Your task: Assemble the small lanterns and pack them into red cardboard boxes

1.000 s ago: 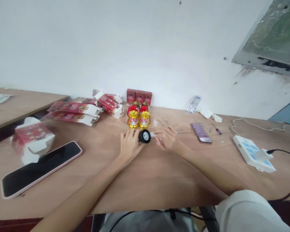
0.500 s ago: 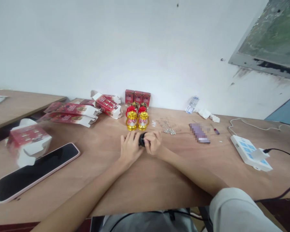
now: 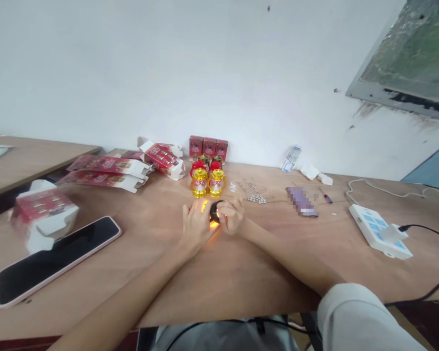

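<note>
Both my hands meet at the middle of the wooden table around a small toy lantern with a black base. My left hand wraps the lantern's body from the left. My right hand is closed on its black base from the right. An orange glow shines from the lantern onto my left palm and the table. Just behind my hands stand several small gold and red lanterns upright in a cluster.
Three red boxes stand by the wall. Flattened red cartons lie at the left, another carton and a black phone nearer. Small metal parts, a blurred item and a white power strip with cables lie right.
My right hand came from the small parts to the lantern's black base and closed on it. The lantern now glows orange; before it was dark.
</note>
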Motion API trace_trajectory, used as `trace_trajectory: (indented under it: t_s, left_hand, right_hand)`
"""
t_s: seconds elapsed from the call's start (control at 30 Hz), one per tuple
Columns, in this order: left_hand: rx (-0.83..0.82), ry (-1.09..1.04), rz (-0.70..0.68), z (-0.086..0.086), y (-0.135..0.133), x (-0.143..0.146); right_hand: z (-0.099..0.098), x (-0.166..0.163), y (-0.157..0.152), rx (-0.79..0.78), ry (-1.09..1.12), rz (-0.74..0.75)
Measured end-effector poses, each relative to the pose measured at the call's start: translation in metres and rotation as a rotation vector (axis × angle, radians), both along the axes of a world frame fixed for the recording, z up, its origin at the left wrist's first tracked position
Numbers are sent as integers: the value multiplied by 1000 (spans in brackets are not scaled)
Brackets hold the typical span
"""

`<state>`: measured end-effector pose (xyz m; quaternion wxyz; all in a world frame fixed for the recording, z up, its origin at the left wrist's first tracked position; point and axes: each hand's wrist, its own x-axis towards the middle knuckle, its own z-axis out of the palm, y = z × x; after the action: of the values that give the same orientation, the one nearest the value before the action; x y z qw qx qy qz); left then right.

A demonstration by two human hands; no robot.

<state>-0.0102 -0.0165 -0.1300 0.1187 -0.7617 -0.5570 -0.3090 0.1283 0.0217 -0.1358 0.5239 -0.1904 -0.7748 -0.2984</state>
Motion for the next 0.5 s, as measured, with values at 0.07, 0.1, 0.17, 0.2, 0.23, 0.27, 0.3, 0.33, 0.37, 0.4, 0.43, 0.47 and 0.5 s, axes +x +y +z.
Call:
trace_trajectory:
  t_s: [0.07, 0.1, 0.17, 0.2, 0.23, 0.27, 0.3, 0.33, 0.37, 0.4, 0.43, 0.47, 0.5]
  left_hand:
    - [17, 19, -20, 2, 0, -1]
    - [30, 23, -27, 3, 1, -2]
    - [41, 12, -30, 4, 2, -3]
    - [43, 4, -28, 5, 2, -4]
    - [45, -2, -23, 5, 3, -4]
    - [46, -3, -19, 5, 3, -4]
    - [46, 0, -16, 5, 4, -4]
    - [44, 4, -13, 4, 4, -4]
    - [43, 9, -10, 4, 4, -4]
    - [41, 11, -9, 4, 4, -3]
    - [39, 12, -8, 3, 4, -3]
    - [39, 13, -7, 3, 4, -3]
    - [41, 14, -6, 3, 4, -3]
  right_hand:
    - [5, 7, -1, -56, -27, -22]
    - [8, 12, -2, -81, -46, -46]
    - [15, 22, -3, -86, -81, -100]
    - [18, 27, -4, -67, -108, -124]
    - [21, 32, -4, -41, -145, -148]
    - [24, 36, -6, -12, -186, -172]
    - [26, 38, -7, 10, -229, -195]
    - [28, 40, -9, 28, -262, -214]
    - [30, 41, -10, 42, -285, -229]
    - [31, 41, -12, 55, -294, -239]
    - [31, 40, -13, 68, -297, -243]
    - [32, 39, -14, 78, -297, -246]
    - [32, 38, -14, 86, -295, -250]
